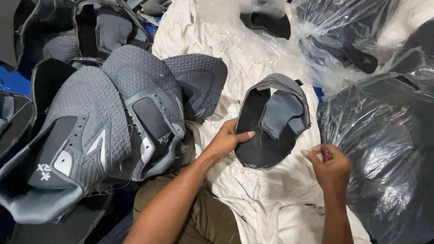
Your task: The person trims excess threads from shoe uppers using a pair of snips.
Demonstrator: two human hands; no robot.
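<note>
Head view: the left hand (226, 140) grips the edge of a black-lined grey shoe upper (271, 122) lying inside-up on white cloth (253, 194); the right hand (330, 167), fingers pinched round a small red tool (325, 156), hovers just beside it; grey finished uppers (113, 122) are stacked to the left.

free: white cloth (271, 199) between hands | blocked left: stacked grey shoe uppers (135, 113) | blocked right: plastic bags (384, 149)
</note>
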